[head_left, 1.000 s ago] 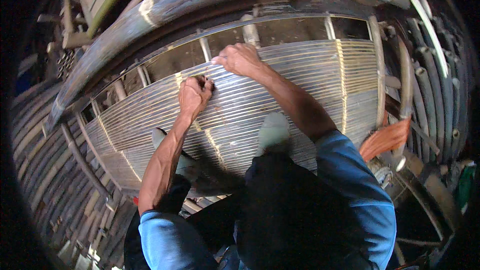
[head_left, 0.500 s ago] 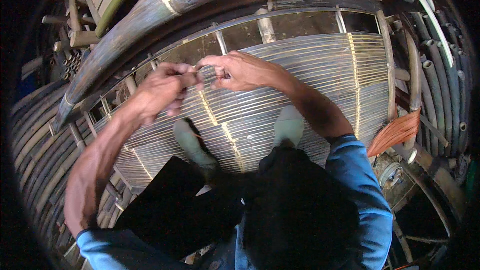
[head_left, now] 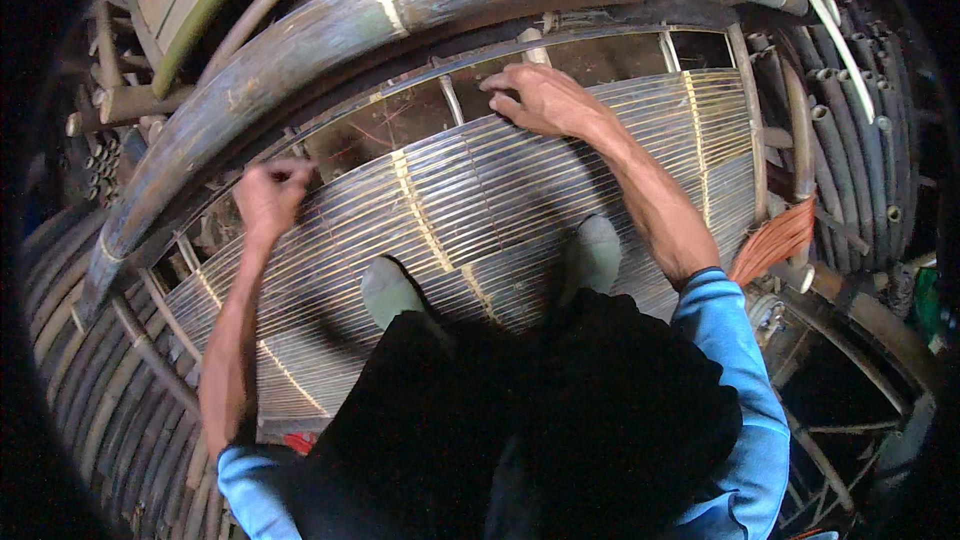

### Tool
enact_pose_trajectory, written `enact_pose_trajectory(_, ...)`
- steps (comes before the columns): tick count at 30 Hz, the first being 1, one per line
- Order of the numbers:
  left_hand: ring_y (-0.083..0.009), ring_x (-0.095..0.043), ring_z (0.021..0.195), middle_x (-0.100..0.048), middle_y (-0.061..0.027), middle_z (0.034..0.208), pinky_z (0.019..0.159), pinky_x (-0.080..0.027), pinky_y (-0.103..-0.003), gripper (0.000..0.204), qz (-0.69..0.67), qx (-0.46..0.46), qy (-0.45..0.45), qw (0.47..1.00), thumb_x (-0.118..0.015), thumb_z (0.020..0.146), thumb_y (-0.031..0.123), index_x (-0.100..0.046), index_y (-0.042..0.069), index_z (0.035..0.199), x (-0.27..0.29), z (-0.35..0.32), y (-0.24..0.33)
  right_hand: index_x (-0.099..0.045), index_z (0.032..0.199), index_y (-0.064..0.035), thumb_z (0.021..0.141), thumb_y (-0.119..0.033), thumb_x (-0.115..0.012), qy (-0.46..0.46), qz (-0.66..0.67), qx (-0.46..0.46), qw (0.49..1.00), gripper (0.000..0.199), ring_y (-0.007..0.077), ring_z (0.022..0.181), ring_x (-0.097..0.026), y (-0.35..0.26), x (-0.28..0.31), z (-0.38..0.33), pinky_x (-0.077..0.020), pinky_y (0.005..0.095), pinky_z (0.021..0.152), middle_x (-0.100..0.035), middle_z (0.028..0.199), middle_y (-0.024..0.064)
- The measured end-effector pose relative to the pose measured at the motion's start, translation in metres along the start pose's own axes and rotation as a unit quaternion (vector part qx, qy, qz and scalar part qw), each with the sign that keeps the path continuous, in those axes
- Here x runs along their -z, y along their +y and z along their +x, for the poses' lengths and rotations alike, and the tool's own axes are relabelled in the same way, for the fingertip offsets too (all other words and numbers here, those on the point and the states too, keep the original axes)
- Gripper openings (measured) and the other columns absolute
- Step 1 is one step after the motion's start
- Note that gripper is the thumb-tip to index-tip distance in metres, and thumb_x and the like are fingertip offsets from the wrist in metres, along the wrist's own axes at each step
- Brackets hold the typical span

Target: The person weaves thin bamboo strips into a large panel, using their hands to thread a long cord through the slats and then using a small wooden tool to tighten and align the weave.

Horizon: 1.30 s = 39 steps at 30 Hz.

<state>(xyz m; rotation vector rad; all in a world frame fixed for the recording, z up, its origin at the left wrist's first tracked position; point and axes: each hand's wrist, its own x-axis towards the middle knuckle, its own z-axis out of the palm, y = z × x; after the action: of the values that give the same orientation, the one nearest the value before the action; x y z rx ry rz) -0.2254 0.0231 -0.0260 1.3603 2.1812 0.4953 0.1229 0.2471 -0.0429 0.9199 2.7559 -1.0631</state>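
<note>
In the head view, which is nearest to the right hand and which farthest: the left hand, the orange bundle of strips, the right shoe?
From the right hand, nearest first:
1. Right shoe, just below it on the slat panel.
2. Left hand, at the panel's left upper edge.
3. Orange bundle of strips, off the panel's right edge; close to the left hand's rank.

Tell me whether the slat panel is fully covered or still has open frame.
Partly open: slat panel stops at the right hand; bare frame bars show beyond it.
</note>
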Motion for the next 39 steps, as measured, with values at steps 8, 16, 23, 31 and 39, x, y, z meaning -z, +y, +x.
enact_pose_trajectory(8,-0.0492,-0.067,0.086,-0.068,-0.0303,0.097,0.08,-0.055,-0.055,0.04,-0.078,0.019,-0.078,0.994,-0.055,0.092,0.036,-0.065,-0.001,0.101,-0.201,0.086,0.073,-0.07,0.12,-0.0105,0.093,-0.023,-0.055,-0.106,-0.004,-0.131,0.986,0.033,0.0453,0.104,-0.064,-0.008,-0.053,0.058,-0.0509,0.049,0.093,-0.069,0.107,0.0262)
enact_pose_trajectory(16,-0.0414,-0.068,0.087,-0.069,-0.0248,0.09,0.078,-0.054,-0.049,0.03,-0.166,-0.044,-0.225,0.959,-0.056,0.088,0.031,-0.071,0.004,0.088,-0.193,0.103,0.062,-0.073,0.096,-0.0051,0.089,-0.02,-0.062,-0.002,0.053,-0.121,0.991,0.019,0.0413,0.104,-0.064,0.004,-0.027,0.014,-0.0501,0.0467,0.093,-0.07,0.1,0.0221)
enact_pose_trajectory(23,-0.0389,-0.064,0.097,-0.068,-0.0231,0.105,0.089,-0.05,-0.046,0.028,-0.147,-0.15,-0.047,0.977,-0.064,0.085,0.017,-0.069,0.001,0.107,-0.141,0.065,0.093,-0.069,0.091,0.0001,0.094,-0.024,-0.066,0.029,0.201,-0.068,0.977,0.024,0.028,0.111,-0.06,-0.072,0.064,-0.094,-0.0466,0.0384,0.095,-0.065,0.109,0.0119)
enact_pose_trajectory(31,-0.0321,-0.061,0.104,-0.064,-0.0157,0.101,0.104,-0.041,-0.051,0.028,-0.216,-0.37,0.05,0.902,-0.071,0.079,0.01,-0.067,0.002,0.106,-0.117,0.007,0.129,-0.061,0.095,-0.0055,0.08,-0.016,-0.068,0.162,0.473,0.208,0.841,0.02,0.0205,0.067,-0.058,-0.162,0.156,-0.199,-0.0491,0.0309,0.073,-0.058,0.077,0.0046)
enact_pose_trajectory(39,-0.0305,-0.065,0.1,-0.067,-0.0143,0.092,0.109,-0.041,-0.048,0.008,-0.292,-0.348,-0.032,0.89,-0.071,0.085,0.006,-0.067,0.0,0.084,-0.099,-0.063,0.103,-0.061,0.131,-0.0008,0.096,-0.038,-0.064,0.096,0.267,-0.185,0.941,0.051,0.0236,0.111,-0.065,-0.07,0.104,-0.08,-0.0511,0.038,0.099,-0.068,0.115,0.0155)
